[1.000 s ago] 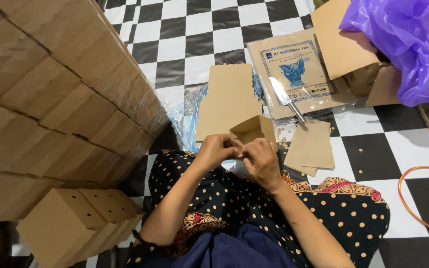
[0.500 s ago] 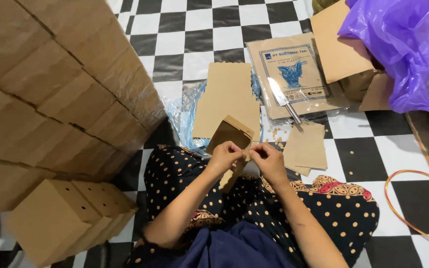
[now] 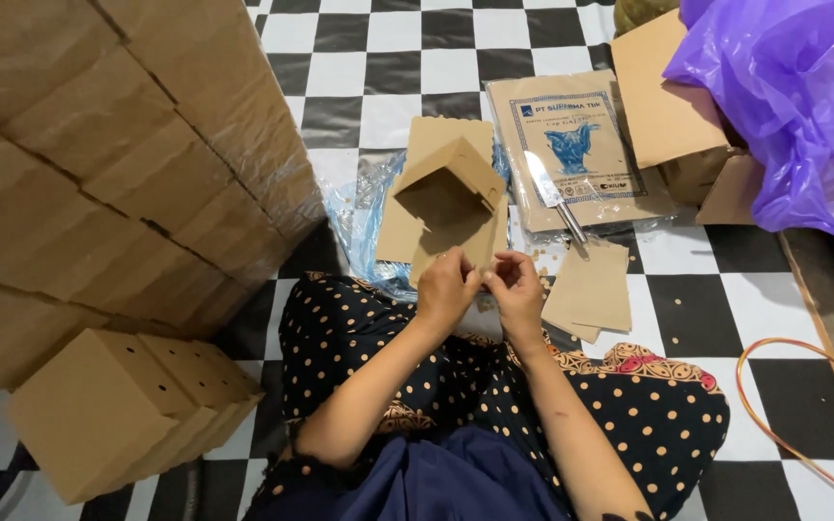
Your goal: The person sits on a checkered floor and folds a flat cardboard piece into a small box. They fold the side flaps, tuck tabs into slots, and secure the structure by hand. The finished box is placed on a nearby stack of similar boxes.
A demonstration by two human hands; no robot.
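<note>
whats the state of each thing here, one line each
small cardboard box: half folded, open side up, gripped at its lower edge
left hand: pinching the box edge
right hand: pinching the same edge
knife: lying flat on the brown packet, untouched
brown packet: flat on the floor
flat cardboard blanks: unfolded, stacked loosely
finished boxes with holes: folded shut, lying in a row
purple plastic bag: crumpled over an open carton
</note>
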